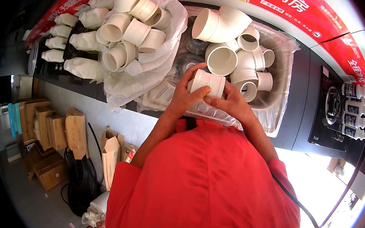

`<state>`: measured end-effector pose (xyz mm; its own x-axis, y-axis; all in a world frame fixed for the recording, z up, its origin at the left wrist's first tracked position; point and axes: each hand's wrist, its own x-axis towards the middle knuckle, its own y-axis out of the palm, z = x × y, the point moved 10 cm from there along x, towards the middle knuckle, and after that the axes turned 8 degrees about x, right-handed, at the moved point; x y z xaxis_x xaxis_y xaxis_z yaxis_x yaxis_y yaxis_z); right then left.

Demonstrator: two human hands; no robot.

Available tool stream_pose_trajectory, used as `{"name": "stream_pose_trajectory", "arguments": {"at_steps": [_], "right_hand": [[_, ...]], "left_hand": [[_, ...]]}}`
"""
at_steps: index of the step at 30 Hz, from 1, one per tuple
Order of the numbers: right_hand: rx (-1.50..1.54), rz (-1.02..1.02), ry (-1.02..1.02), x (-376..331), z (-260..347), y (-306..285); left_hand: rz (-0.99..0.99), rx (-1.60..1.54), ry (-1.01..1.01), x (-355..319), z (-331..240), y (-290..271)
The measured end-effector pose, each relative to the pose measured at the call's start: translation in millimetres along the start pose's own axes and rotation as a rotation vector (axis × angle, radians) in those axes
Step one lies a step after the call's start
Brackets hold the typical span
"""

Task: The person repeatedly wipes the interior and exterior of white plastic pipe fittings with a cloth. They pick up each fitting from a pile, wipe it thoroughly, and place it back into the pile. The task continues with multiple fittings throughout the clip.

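Note:
A short white pipe coupling is held up in front of my chest, gripped from both sides. My left hand wraps its left end, the thumb lying across the front. On the other end, my right hand closes with its thumb near the lower edge; its other fingers are partly hidden behind. Just beyond stands a plastic-lined sink with white pipe fittings in it, among them a large elbow and an upturned round fitting.
Left of the sink, a clear plastic bag holds a heap of white couplings. White jugs line the counter's left end. Bottles stand by a black cooktop at right. Cardboard boxes and black hose lie on the floor.

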<state>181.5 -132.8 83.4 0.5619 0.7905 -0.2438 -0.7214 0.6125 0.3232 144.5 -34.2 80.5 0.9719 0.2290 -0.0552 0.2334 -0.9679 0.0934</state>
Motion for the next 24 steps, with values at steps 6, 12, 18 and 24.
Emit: {"name": "stream_pose_trajectory", "arguments": {"at_steps": [6,12,18,24], "right_hand": [[0.05,-0.007,0.11,-11,-2,10],[-0.596,0.091,-0.491,-21,30,30],[-0.908,0.124,-0.546,-20,37,38],[-0.061,-0.074,-0.173,-2,11,9]], "left_hand": [[-0.095,-0.098,-0.024,-9,3,-7],[-0.116,-0.32,-0.234,-12,22,-5],[-0.06,-0.47,-0.361,-11,55,-3],[-0.118,-0.044,0.086,-10,-4,-12]]}}
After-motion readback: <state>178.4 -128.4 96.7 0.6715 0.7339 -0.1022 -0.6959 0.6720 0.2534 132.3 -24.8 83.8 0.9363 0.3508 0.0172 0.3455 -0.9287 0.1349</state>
